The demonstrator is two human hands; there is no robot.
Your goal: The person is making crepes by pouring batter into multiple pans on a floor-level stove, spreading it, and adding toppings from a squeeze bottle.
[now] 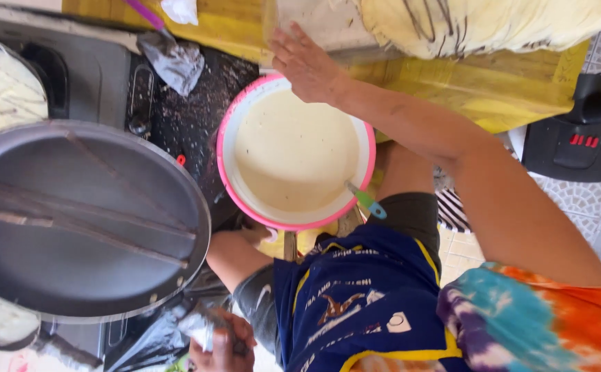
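- The right hand is flat and released, fingers spread, reaching past the far rim of the round pink-rimmed bowl of pale batter.
- The left hand is clenched around a crumpled foil-like wrap at the bottom edge.
- A teal-handled utensil leans in the bowl.
- A dark round metal pan lies left of the bowl.

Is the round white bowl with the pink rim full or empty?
Nearly full: pale cream batter fills the round white bowl with the pink rim almost to its rim.
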